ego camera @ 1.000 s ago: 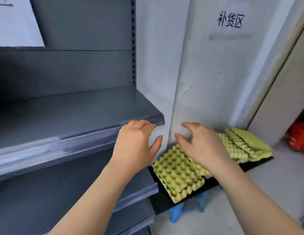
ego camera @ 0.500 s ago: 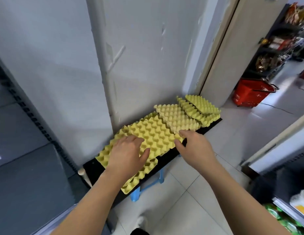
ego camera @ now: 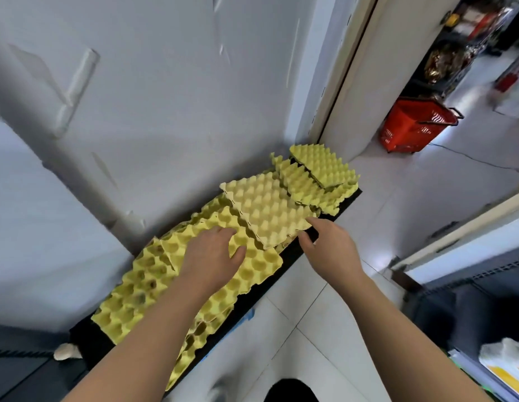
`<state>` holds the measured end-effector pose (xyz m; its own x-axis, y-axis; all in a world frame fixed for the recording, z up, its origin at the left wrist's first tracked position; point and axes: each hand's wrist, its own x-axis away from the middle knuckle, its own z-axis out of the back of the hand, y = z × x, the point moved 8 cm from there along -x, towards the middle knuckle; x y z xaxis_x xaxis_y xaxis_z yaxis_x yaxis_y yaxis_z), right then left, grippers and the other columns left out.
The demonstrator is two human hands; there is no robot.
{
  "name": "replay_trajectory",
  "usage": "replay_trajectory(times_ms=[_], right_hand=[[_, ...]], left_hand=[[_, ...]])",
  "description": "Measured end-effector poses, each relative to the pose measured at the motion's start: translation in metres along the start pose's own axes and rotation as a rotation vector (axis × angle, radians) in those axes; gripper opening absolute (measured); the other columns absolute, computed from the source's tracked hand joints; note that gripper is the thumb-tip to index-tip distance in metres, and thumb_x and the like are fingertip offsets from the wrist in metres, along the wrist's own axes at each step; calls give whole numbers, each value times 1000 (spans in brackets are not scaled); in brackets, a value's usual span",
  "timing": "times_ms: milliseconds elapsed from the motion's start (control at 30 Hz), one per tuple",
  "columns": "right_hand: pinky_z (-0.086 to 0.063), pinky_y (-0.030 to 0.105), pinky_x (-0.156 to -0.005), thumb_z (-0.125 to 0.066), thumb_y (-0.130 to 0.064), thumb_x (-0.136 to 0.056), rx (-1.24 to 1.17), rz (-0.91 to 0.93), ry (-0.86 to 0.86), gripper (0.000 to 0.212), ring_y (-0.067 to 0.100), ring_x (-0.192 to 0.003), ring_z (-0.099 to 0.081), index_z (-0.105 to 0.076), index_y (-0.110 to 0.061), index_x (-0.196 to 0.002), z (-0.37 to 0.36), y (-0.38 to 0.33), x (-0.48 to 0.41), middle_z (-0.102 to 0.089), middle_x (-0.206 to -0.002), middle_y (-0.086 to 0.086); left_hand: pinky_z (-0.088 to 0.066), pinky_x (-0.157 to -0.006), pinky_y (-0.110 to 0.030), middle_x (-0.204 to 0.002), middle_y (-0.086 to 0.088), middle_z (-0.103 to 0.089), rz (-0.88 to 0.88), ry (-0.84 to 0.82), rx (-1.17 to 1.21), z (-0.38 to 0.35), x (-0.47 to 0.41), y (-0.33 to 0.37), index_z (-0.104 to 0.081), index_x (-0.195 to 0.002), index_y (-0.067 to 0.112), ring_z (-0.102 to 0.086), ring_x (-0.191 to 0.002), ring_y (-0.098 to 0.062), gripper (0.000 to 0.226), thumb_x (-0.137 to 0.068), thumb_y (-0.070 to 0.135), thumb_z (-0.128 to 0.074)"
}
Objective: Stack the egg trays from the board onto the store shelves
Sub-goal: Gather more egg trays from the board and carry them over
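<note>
Several yellow pulp egg trays lie overlapping on a long black board (ego camera: 325,227) against the white wall. My left hand (ego camera: 212,256) rests palm down, fingers spread, on a cup-side-up tray (ego camera: 252,265) near the board's middle. My right hand (ego camera: 330,245) is at the front edge of a paler tray (ego camera: 264,207) that lies bump side up; its forefinger and thumb are apart at that tray's corner, gripping nothing that I can see. More trays (ego camera: 322,166) are piled at the board's far end. Only a dark corner of the store shelf (ego camera: 17,372) shows at the bottom left.
A red shopping basket (ego camera: 412,126) stands on the tiled floor beyond a doorway. Another shelf unit (ego camera: 484,309) with goods is at the right. A blue stool (ego camera: 246,317) peeks out under the board. The tiled floor lies between the board and the right shelf.
The view swung from the grey shelves to the board. Both hands came down onto the trays; the left now lies on one, the right has reached the pale tray's edge.
</note>
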<state>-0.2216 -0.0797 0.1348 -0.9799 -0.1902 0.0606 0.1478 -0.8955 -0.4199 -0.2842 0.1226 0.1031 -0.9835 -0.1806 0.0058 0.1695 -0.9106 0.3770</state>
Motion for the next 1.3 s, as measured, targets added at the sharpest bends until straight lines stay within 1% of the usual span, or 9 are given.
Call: replay_trajectory(times_ms=[200,333,467,600,700,933,1067,1167,1300], right_hand=[[-44,31,-87,-47,-38,-97,-15,-12,-14,46,20,-116,-54,-48,-18,-138,0,67,-98,-54,-136,2],[-45,33,-89,-48,-38,-97,-50,-6,-64,46,21,-112,-57,-49,-17,-138,-6,118,-174,-54,-135,3],[-42,31,-93,-48,-36,-97,-76,-8,-136,46,20,-120,-52,-49,-15,-137,-15,167,-244,-53,-137,3],[-44,29,-89,-47,-35,-97,-73,13,-172,44,20,-112,-56,-50,-16,-137,-23,205,-304,-55,-134,3],[-44,30,-91,-47,-36,-97,-76,5,-184,45,20,-113,-56,-49,-16,-138,-27,229,-343,-54,-135,4],[-42,29,-93,-46,-35,-97,-64,-30,-186,45,19,-123,-50,-49,-16,-138,-44,277,-426,-52,-138,4],[-40,26,-89,-48,-34,-97,-59,-67,-192,46,20,-121,-51,-48,-16,-138,-62,312,-476,-53,-137,4],[-41,27,-83,-48,-33,-97,-18,-50,-194,43,23,-116,-54,-52,-12,-134,-78,338,-514,-57,-131,8],[-41,31,-92,-48,-35,-97,25,-47,-216,46,24,-124,-49,-48,-14,-138,-101,379,-561,-51,-138,7]], left_hand=[[-48,-88,-37,-118,2,-61,46,-20,43,-40,-95,36,-54,-130,20,-56,-109,-19,46,-92,45,-50],[-47,-91,-37,-125,1,-59,147,-40,71,-74,-162,59,-50,-135,20,-54,-113,-20,49,-93,45,-50],[-49,-88,-39,-126,0,-58,268,-62,141,-113,-219,83,-50,-135,19,-56,-110,-20,49,-92,43,-52],[-50,-84,-37,-123,-1,-60,327,-65,196,-146,-271,107,-54,-130,17,-59,-105,-20,45,-91,40,-55],[-50,-86,-37,-123,1,-60,357,-69,217,-167,-306,116,-54,-130,19,-58,-109,-19,45,-91,40,-56],[-51,-87,-39,-123,-3,-61,358,-113,242,-213,-394,136,-53,-131,16,-59,-108,-21,46,-91,39,-55],[-51,-89,-41,-125,-2,-59,346,-169,214,-246,-447,149,-50,-135,18,-58,-109,-21,48,-92,40,-54],[-53,-87,-42,-124,-2,-58,359,-196,227,-276,-482,158,-49,-134,20,-59,-108,-21,48,-91,40,-55],[-49,-91,-41,-131,-4,-54,380,-234,232,-323,-517,169,-45,-138,19,-56,-113,-23,53,-91,41,-55]])
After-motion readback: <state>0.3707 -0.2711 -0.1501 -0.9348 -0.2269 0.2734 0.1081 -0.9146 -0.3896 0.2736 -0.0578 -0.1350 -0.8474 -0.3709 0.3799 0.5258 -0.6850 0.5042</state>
